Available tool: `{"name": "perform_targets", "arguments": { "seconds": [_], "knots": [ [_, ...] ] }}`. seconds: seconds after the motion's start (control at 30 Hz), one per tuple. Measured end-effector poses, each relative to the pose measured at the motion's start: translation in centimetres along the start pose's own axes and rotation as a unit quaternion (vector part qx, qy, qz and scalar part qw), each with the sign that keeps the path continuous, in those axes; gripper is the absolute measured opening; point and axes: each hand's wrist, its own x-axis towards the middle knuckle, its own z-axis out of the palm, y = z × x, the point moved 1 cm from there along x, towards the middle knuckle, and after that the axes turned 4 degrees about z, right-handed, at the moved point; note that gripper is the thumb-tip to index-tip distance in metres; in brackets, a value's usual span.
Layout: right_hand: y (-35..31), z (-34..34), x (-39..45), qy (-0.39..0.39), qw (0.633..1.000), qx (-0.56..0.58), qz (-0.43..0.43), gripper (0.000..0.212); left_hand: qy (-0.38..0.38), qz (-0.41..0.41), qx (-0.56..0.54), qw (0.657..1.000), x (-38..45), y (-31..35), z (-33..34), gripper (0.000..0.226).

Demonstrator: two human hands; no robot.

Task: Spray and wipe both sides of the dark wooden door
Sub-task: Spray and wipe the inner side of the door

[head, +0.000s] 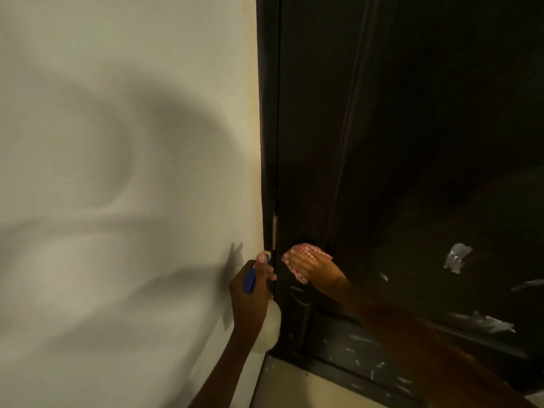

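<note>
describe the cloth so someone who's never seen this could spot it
Find the dark wooden door right of the pale wall. Low on it, near its left edge, the right hand presses a cloth flat: the only red-and-white checked thing.

Door (pixel 412 142), right half of frame: dark wood, smooth, faint sheen along moulded vertical edge; pale scuffed patches at lower right looked rough, finish scraped. Door frame (pixel 268 142): same dark wood, chipped pale near lower centre. Wall (pixel 117 142), left half: pale paint, matt, smooth. Cloth (pixel 303 260), lower centre, under right hand (pixel 312 267): red-and-white checked woven fabric, soft, matt. Spray bottle (pixel 269 328) in left hand (pixel 250 295): translucent whitish plastic body, blue plastic trigger head, slightly glossy.
</note>
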Motion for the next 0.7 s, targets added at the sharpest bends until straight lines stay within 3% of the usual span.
{"name": "perform_targets", "arguments": {
  "seconds": [0.1, 0.23, 0.4, 0.5, 0.7],
  "knots": [
    [-1.7, 1.8, 1.6, -0.010, 0.998, -0.038, -0.042, 0.098, 0.030, 0.002, -0.024, 0.999, 0.1, -1.8, 0.0, 0.092],
    [-2.1, 0.3, 1.7, 0.015, 0.988, -0.137, -0.070, 0.101, 0.022, -0.036, -0.001, 0.999, -0.5, -2.7, 0.7, 0.065],
    [2.7, -5.5, -0.6, 0.109, 0.991, -0.060, 0.043, 0.093, 0.020, -0.040, -0.003, 0.999, 0.1, -0.4, 2.1, 0.045],
    [7.0, -9.2, -4.3, 0.170, 0.978, -0.061, 0.108, 0.088, -0.005, -0.026, -0.019, 0.999, 0.4, 2.0, 3.9, 0.054],
    [15.5, -14.4, -12.9, 0.276, 0.923, -0.057, 0.264, 0.078, -0.078, 0.008, -0.021, 0.997, 0.4, 5.3, 8.2, 0.050]
  ]
}}
